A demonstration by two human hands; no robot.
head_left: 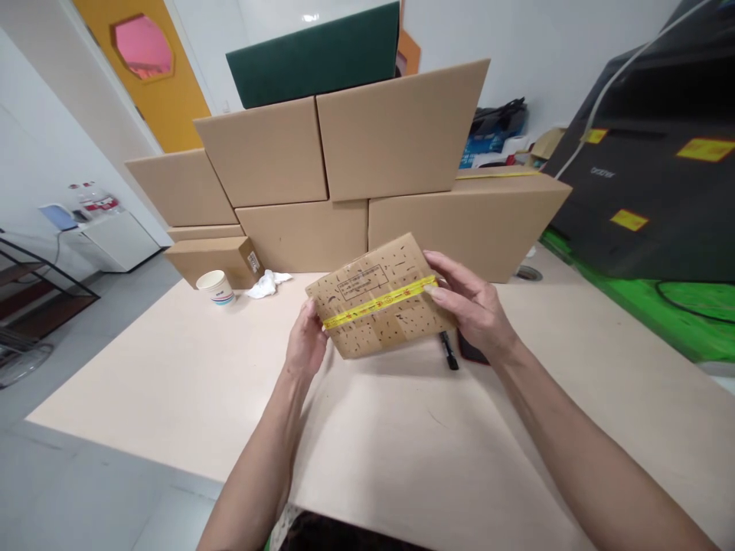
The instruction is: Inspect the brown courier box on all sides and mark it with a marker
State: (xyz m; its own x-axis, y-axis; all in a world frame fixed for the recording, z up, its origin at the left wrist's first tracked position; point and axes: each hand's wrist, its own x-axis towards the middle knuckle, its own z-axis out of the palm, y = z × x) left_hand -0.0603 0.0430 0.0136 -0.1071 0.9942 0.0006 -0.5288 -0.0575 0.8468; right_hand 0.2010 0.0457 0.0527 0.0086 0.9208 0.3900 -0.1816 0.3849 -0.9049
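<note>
A small cardboard box (pixel 396 325) with dark marks, printed text and a strip of yellow tape is held tilted above the table. My left hand (pixel 307 337) grips its left edge, with the fingers partly behind it. On the right side, my right hand (pixel 468 302) holds the box, its thumb on the front face near the end of the tape. Below the box's lower right edge lies a black marker (pixel 449 352), and beside it a dark flat object (pixel 472 350) is partly hidden by my right hand.
Large cardboard boxes (pixel 304 237) are stacked along the back of the table (pixel 172 383), with a dark green box (pixel 315 57) on top. A paper cup (pixel 216 288) and crumpled tissue (pixel 267 283) stand at the back left. A tape roll (pixel 528 273) lies back right.
</note>
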